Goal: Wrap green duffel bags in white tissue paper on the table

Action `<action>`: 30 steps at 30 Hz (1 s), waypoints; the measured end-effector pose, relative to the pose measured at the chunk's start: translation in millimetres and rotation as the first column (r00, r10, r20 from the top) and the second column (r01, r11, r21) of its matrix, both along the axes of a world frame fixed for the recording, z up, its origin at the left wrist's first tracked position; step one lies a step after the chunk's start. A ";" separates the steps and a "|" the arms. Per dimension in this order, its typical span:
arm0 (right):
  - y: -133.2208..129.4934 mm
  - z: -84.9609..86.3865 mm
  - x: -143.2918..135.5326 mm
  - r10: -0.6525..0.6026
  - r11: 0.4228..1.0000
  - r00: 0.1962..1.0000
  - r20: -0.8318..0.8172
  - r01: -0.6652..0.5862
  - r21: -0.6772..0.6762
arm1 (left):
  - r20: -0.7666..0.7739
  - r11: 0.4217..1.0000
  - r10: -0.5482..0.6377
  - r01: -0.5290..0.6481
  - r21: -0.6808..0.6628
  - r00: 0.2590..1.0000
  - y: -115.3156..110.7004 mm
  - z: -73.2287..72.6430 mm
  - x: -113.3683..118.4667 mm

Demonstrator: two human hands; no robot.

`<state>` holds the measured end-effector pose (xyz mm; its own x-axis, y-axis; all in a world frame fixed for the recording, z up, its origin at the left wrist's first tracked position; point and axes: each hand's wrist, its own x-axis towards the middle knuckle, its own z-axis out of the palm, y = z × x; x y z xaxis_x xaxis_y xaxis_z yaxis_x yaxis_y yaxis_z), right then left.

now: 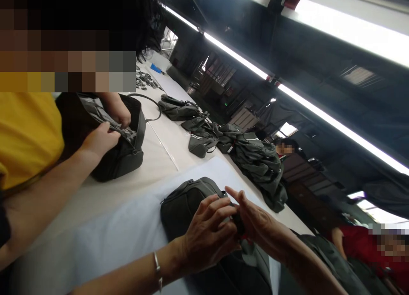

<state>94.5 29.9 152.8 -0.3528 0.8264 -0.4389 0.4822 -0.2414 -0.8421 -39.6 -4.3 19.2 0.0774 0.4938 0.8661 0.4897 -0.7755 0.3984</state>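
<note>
A dark grey backpack [179, 210] lies in front of me on the white sheet. My left hand [212, 231], with a silver bracelet at its wrist, has its fingers curled around a dark strap piece [237, 220] at the bag's side. On the other side of that piece is my right hand [255, 218], its thumb and one finger stretched out and its remaining fingers hidden behind. A bit of red shows between my palms. Whether the piece has a buckle is hidden by my fingers.
At left, a person in a yellow top [30, 137] has both hands in an opened black bag [118, 165] with grey lining. A heap of dark bags [255, 158] lies along the table's far edge. A person in red [361, 248] is at right.
</note>
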 end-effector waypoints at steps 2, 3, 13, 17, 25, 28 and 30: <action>-0.2 -1.4 2.3 -0.001 0.999 1.000 -0.024 -0.001 -0.052 | -0.009 1.000 -0.005 0.005 0.012 1.000 1.9 5.5 2.2; -0.7 -1.2 4.1 0.002 0.997 0.999 -0.034 -0.005 -0.081 | -0.006 1.000 -0.009 0.009 0.020 1.000 3.3 7.3 3.0; -12.4 9.2 13.0 0.092 0.986 0.985 -0.147 -0.110 -0.121 | -0.007 0.994 -0.075 0.075 0.083 0.997 3.3 18.5 3.3; -19.6 6.8 30.7 0.157 0.974 0.974 -0.162 -0.180 -0.137 | 0.189 0.986 0.027 0.005 -0.168 0.982 16.7 25.0 -0.4; -17.0 -7.1 74.5 -0.051 0.970 0.983 0.176 0.007 0.242 | -0.183 0.852 0.237 -0.295 -0.433 0.954 78.8 -29.6 -33.0; -9.4 -8.6 73.8 -0.135 0.937 0.984 0.113 0.090 0.337 | -0.084 0.926 0.182 -0.199 -0.321 0.980 47.5 -21.6 -26.4; -6.8 -9.6 67.1 -0.117 0.923 0.991 0.060 0.086 0.375 | -0.109 0.977 -0.069 0.045 -0.210 0.992 21.1 -8.4 -10.9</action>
<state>161.6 23.2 143.2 -0.2347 0.9650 -0.1170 0.5407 0.0296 -0.8407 -50.5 16.8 10.8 0.2036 0.6531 0.7294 0.4991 -0.7102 0.4966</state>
